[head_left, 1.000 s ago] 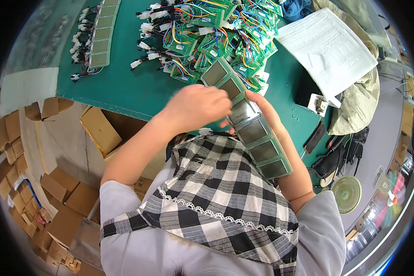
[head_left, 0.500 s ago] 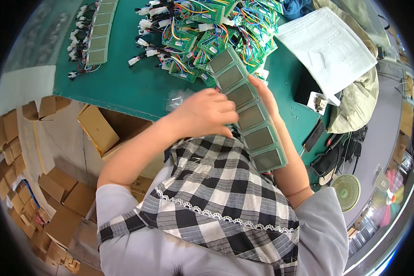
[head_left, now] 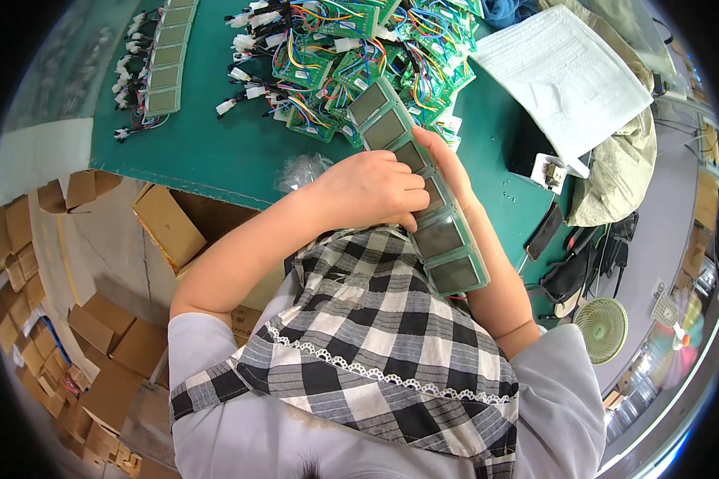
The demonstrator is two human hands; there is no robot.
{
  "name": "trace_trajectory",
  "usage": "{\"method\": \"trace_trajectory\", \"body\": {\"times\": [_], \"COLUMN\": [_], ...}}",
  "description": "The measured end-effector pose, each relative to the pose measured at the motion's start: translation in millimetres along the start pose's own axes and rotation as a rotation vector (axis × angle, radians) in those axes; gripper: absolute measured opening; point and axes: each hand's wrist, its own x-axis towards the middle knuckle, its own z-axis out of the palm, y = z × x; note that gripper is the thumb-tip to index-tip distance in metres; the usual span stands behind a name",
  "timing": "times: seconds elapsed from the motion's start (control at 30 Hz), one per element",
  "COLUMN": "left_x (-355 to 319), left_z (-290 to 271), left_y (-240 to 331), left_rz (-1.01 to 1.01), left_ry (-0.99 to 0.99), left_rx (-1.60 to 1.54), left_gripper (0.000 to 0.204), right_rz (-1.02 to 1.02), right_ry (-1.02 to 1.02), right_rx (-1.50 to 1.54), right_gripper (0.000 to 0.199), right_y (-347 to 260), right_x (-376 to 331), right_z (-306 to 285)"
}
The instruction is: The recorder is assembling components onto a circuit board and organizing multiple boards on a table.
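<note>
A long strip of joined green circuit boards (head_left: 439,238), with a row of several grey display windows, is tilted across my lap and the table's near edge. My right hand (head_left: 445,168) grips its right edge, with most of the fingers hidden behind it. Over the middle windows lies my left hand (head_left: 373,190), its fingers curled together at the strip's left side. Whether those fingers pinch anything cannot be made out. Just beyond the strip's far end is a heap of green boards (head_left: 351,76) with coloured wires and white connectors.
A similar strip of display boards (head_left: 168,68) lies on the green table (head_left: 216,136) at far left. Crumpled clear plastic (head_left: 302,172) sits near the left forearm. White foam sheet (head_left: 563,88), a black tool (head_left: 544,231) and a small fan (head_left: 601,330) stand right. Open cardboard boxes (head_left: 168,227) are below left.
My left hand has moved slightly right and onto the middle windows. The strip and my right hand have shifted a little to the left, with the grip kept.
</note>
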Motion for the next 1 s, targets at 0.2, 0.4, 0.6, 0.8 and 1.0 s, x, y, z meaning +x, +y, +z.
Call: {"method": "trace_trajectory", "body": {"times": [0.2, 0.4, 0.6, 0.8, 1.0], "left_x": [7.8, 5.3, 9.8, 11.8, -89.8], "left_z": [12.2, 24.2, 21.5, -3.0, -57.5], "left_y": [28.9, 52.4, 67.5, 65.1, 10.1], "left_rz": [-0.229, -0.447, -0.401, -0.355, -0.419], "left_ry": [0.223, 0.314, 0.335, 0.314, 0.496], "left_rx": [-0.166, -0.312, -0.361, -0.240, 0.695], "left_gripper": [0.043, 0.036, 0.027, 0.018, 0.019], "right_rz": [-0.223, -0.196, -0.269, -0.371, -0.551], "right_ry": [0.220, 0.126, 0.111, 0.039, -0.298], "right_rx": [-0.320, -0.207, -0.147, -0.144, 0.117], "right_gripper": [0.045, 0.040, 0.035, 0.042, 0.072], "right_y": [9.4, 14.8, 16.8, 7.3, -38.3], "right_x": [-15.7, -28.3, -44.7, -53.3, -56.1], "right_z": [25.4, 18.3, 11.0, 20.1, 6.0]}}
